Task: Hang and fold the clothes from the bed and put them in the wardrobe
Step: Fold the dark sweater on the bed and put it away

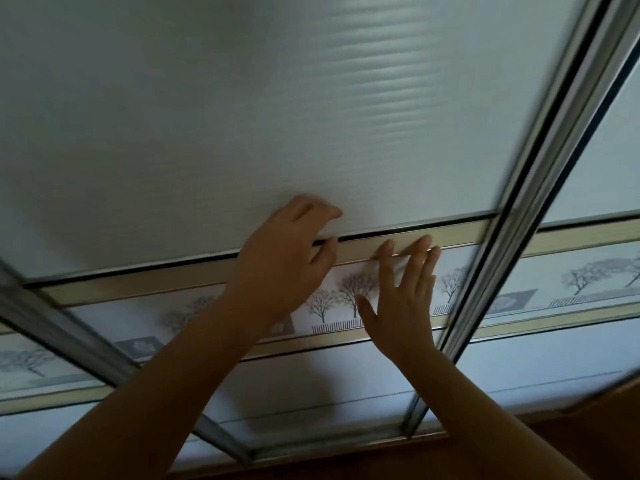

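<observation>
— What's that big wardrobe door panel [207, 116] made of?
— Frosted and matt. Glass or plastic, I can't tell. Faint horizontal ripples catch the light.
— And the rail [363, 245] under your fingers [420, 242]?
— Brushed metal, pale gold, satin sheen. The upright frame [540, 188] is silvery metal and glossier. The band [571, 282] below is smooth, printed with grey trees. The floor [588, 427] looks like brown wood.

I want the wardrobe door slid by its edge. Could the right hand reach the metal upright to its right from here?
Probably yes. The right hand lies open on the tree-printed band, holds nothing, and nothing stands between it and the metal upright.
</observation>
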A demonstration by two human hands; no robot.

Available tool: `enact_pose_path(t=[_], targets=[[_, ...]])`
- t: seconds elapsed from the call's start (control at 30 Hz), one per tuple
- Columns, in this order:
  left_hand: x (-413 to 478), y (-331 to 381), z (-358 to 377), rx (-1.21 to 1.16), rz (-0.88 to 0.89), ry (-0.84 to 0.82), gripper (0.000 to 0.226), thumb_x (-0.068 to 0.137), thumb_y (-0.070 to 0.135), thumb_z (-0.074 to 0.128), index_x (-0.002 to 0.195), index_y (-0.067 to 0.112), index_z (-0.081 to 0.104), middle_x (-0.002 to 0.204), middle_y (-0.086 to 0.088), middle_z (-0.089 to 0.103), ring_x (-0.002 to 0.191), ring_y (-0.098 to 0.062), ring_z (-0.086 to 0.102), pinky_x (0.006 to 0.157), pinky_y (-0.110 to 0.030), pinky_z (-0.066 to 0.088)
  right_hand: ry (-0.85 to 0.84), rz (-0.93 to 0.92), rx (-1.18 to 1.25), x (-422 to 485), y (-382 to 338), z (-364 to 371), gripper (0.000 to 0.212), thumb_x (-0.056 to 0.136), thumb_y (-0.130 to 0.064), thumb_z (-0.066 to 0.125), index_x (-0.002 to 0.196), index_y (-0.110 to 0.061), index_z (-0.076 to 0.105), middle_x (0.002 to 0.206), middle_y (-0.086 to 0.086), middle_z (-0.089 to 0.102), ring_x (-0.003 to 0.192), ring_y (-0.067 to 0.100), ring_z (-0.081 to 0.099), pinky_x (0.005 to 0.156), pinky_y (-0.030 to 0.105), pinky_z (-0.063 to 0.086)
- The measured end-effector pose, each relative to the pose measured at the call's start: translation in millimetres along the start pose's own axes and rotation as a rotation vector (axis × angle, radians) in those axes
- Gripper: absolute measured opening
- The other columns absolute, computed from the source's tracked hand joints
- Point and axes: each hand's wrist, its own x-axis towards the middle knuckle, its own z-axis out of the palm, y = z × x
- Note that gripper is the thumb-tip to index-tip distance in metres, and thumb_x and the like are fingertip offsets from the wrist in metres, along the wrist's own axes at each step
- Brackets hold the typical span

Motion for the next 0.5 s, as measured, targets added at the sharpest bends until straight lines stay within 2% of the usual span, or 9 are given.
enact_pose_path(t=[0.1, 0.2, 0.3, 0.4, 0.5], targets=[[23, 13, -7, 0.001, 0.093, 0.114, 0.031, 0.093, 0.016, 0.062, 0.124, 0.013, 0.063, 0.122, -0.001, 0.059, 0.100, -0.006, 0.051, 0.086, -0.019, 0.043, -0.030, 0.004, -0.013, -1, -1, 2, 0.110, 0.084, -0.043, 0.071, 0.161, -0.018, -0.004, 0.160, 0.029, -0.024, 0.147, 0.051, -0.021, 0.113, 0.073, 0.020], [46, 30, -8, 0.011, 0.175, 0.208, 0.032, 0.093, 0.014, 0.061, 0.125, 0.008, 0.064, 0.125, -0.007, 0.059, 0.116, -0.018, 0.055, 0.098, -0.023, 0.044, -0.044, -0.015, -0.001, -3, -5, 1, 0.115, 0.080, -0.042, 0.075, 0.161, -0.020, -0.003, 0.161, 0.028, -0.022, 0.147, 0.050, -0.020, 0.113, 0.072, 0.021], [71, 46, -7, 0.051, 0.274, 0.272, 0.035, 0.092, 0.013, 0.062, 0.126, 0.005, 0.064, 0.135, -0.014, 0.056, 0.132, -0.030, 0.048, 0.112, -0.032, 0.037, -0.054, -0.050, -0.012, -8, -10, -1, 0.116, 0.077, -0.042, 0.078, 0.161, -0.023, 0.001, 0.162, 0.026, -0.019, 0.149, 0.049, -0.017, 0.111, 0.071, 0.026], [94, 57, -7, 0.206, 0.323, 0.270, 0.047, 0.094, 0.024, 0.061, 0.139, 0.012, 0.055, 0.155, -0.017, 0.038, 0.148, -0.037, 0.025, 0.119, -0.054, 0.023, -0.079, -0.120, -0.051, -13, -11, -3, 0.109, 0.078, -0.042, 0.074, 0.161, -0.028, 0.005, 0.164, 0.024, -0.013, 0.150, 0.049, -0.010, 0.109, 0.070, 0.032], [105, 59, -5, 0.493, 0.254, 0.190, 0.075, 0.092, 0.050, 0.058, 0.156, 0.026, 0.027, 0.165, -0.019, 0.010, 0.152, -0.042, 0.003, 0.119, -0.064, 0.006, -0.077, -0.231, 0.014, -17, -5, -12, 0.093, 0.084, -0.041, 0.068, 0.160, -0.026, 0.018, 0.167, 0.019, -0.004, 0.153, 0.043, 0.003, 0.109, 0.060, 0.038]])
